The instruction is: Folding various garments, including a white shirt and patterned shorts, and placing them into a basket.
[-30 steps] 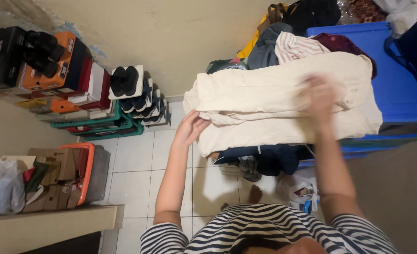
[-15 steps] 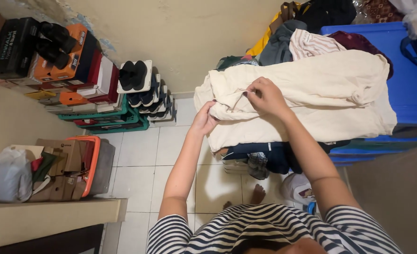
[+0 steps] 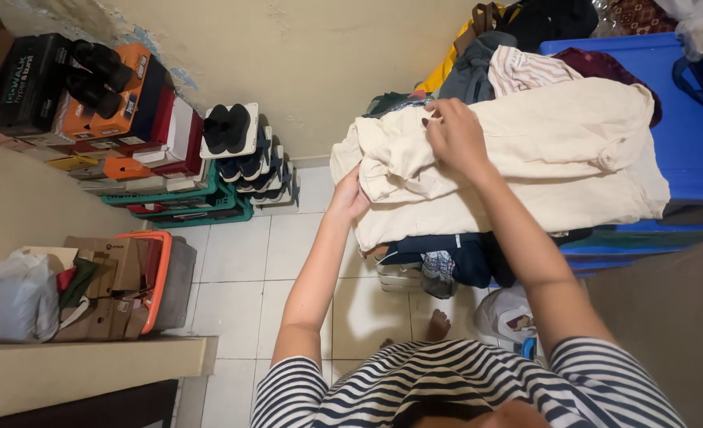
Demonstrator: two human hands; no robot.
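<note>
- The cream cotton garment [image 3: 557, 150] lies spread flat, its long axis running across the view from the left hand out towards the person's right, with the bunched end pointing at the wall side.
- The right hand [image 3: 456, 136] presses down on the upper bunched part, fingers curled and pinching a fold of the cream cloth.
- The left hand [image 3: 348, 198] sits just below and to the left of the right one, fingers closed around the garment's crumpled near corner.
- Beneath the garment, beyond the right hand, the blue plastic storage box [image 3: 684, 135] carries it; a striped pinkish cloth [image 3: 526, 70] and a maroon cloth [image 3: 597, 67] lie on top, just past the right hand.
- Far off the left hand, an orange-rimmed basket [image 3: 155, 277] holds brown cardboard boxes [image 3: 101, 273].
- Green plastic crates [image 3: 193, 204] hold stacked shoe boxes there too.
</note>
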